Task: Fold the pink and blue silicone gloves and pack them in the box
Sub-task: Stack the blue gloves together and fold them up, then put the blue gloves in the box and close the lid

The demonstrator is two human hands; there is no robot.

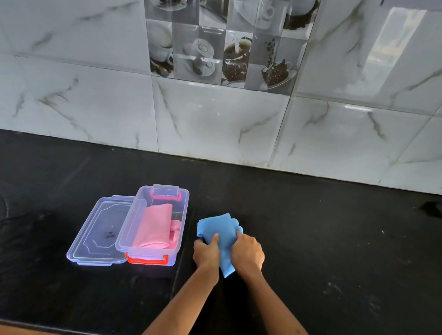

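A clear plastic box point(183, 207) with red latches stands on the black counter, and the folded pink glove point(152, 228) lies inside it. Just to the right of the box, the blue glove point(220, 228) lies bunched on the counter. My left hand point(206, 253) grips its left edge, thumb on top. My right hand point(249, 253) presses and grips its right side. The glove's near end sticks out between my two hands.
The box's clear lid point(101, 234) lies flat against the box's left side. A marble-tiled wall point(219, 123) rises at the back of the counter. The black counter point(341, 261) stretches right of my hands, and its front edge point(34, 323) runs along the bottom.
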